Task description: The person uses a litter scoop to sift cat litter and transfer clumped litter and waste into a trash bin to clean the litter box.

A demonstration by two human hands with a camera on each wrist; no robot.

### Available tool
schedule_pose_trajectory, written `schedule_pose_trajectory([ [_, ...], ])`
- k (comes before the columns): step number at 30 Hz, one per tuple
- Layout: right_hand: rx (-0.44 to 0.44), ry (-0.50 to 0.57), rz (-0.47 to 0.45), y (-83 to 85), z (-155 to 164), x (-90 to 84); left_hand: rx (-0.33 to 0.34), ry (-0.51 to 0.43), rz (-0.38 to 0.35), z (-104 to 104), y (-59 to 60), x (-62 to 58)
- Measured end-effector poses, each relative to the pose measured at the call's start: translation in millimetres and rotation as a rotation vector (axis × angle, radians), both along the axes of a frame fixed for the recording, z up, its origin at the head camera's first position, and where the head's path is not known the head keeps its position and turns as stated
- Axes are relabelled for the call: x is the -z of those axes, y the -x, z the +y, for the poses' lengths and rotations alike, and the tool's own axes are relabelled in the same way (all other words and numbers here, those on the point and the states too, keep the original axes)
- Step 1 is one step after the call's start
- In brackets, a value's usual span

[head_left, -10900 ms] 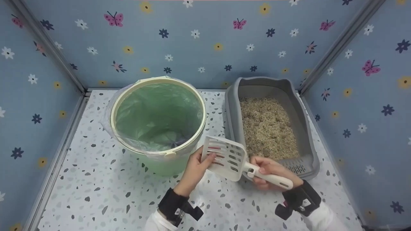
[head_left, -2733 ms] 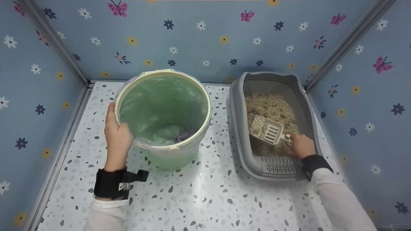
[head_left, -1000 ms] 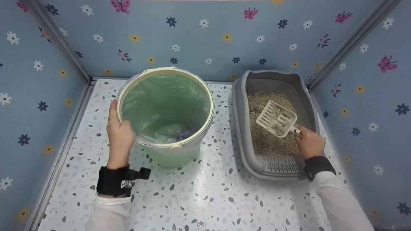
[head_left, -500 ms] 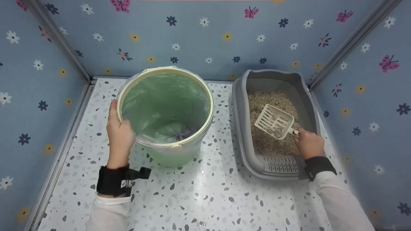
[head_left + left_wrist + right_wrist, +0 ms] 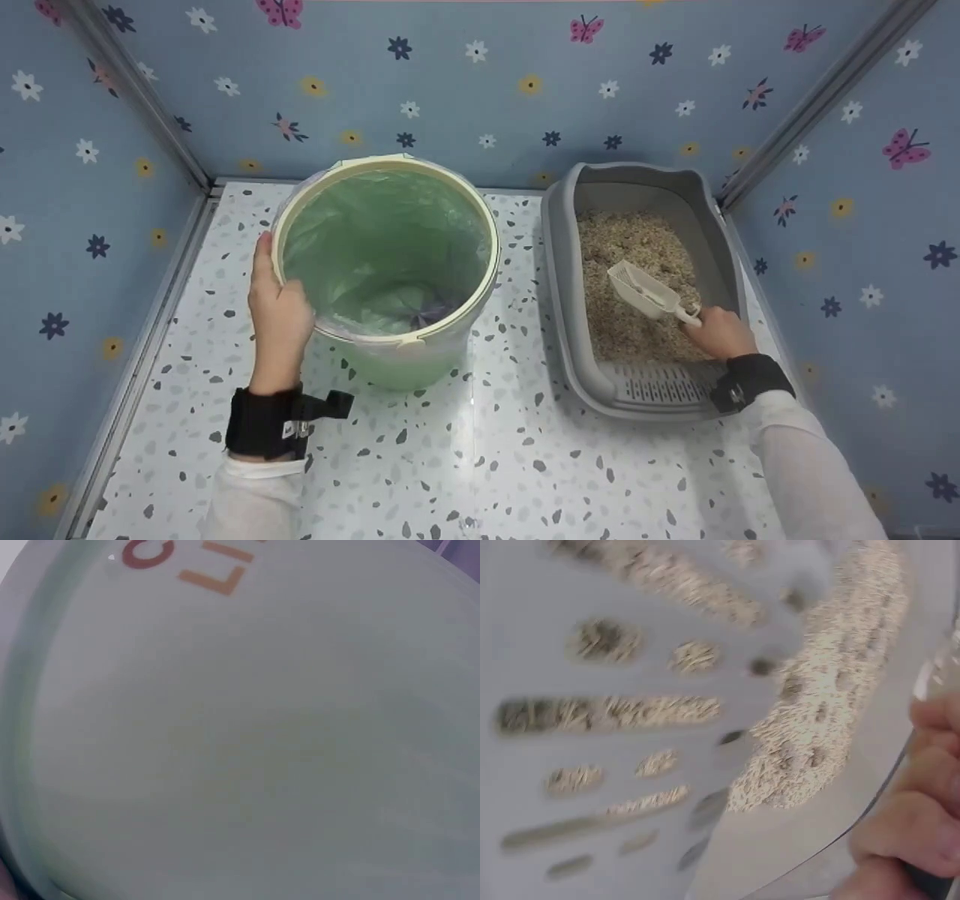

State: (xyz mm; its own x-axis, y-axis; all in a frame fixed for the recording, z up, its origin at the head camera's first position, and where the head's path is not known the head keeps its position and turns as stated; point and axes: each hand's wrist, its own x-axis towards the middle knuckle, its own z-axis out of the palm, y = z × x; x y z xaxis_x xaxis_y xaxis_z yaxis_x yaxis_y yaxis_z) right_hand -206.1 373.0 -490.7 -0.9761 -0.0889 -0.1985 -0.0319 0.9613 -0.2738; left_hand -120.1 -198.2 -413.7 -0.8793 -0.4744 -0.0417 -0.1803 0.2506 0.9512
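Note:
My right hand (image 5: 720, 334) grips the handle of a white slotted litter scoop (image 5: 646, 292), tilted over the litter (image 5: 637, 229) inside a grey litter box (image 5: 559, 300). In the right wrist view, the scoop's underside (image 5: 547, 675) fills the left, with litter showing through its slots, and my curled fingers (image 5: 915, 829) are at the right. My left hand (image 5: 281, 322) lies against the near-left side of a green bin (image 5: 405, 369), fingers straight along its outside, thumb by the cream rim. The left wrist view shows mostly the pale bin wall (image 5: 225, 727) with orange lettering.
A clear bag (image 5: 330, 217) lines the bin and folds over its rim. Blue panels (image 5: 450, 75) with flowers and butterflies enclose the speckled floor (image 5: 480, 450) at the back and sides. A grilled ledge (image 5: 660, 386) runs along the litter box's near end.
Earlier both hands held the scoop in front of the bin. Since then my left hand has moved to the bin; over the last half second, my right hand has tipped the scoop onto its side.

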Motion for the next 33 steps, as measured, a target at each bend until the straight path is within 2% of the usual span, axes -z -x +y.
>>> schedule_pose_trajectory([
  [3,-0.011,0.04,-0.057,0.6,0,-0.8,-0.001,-0.014,-0.002,1,0.0,-0.8],
  [7,-0.02,0.056,-0.08,1.0,-1,-0.6,0.001,-0.03,0.005,0,-0.2,-0.1],
  [15,-0.015,0.029,-0.061,-0.1,0,-0.2,-0.002,-0.001,0.008,1,-1.1,0.8],
  [22,0.023,-0.022,-0.062,1.2,2,-4.7,0.018,-0.003,0.019,7,-0.6,0.8],
  [29,0.0,-0.044,0.008,5.1,0,-19.3,0.024,-0.009,0.044,10,-0.4,1.7],
  [33,-0.023,-0.046,0.073,7.7,-9,-35.6,0.028,-0.002,0.052,10,0.7,2.5],
])
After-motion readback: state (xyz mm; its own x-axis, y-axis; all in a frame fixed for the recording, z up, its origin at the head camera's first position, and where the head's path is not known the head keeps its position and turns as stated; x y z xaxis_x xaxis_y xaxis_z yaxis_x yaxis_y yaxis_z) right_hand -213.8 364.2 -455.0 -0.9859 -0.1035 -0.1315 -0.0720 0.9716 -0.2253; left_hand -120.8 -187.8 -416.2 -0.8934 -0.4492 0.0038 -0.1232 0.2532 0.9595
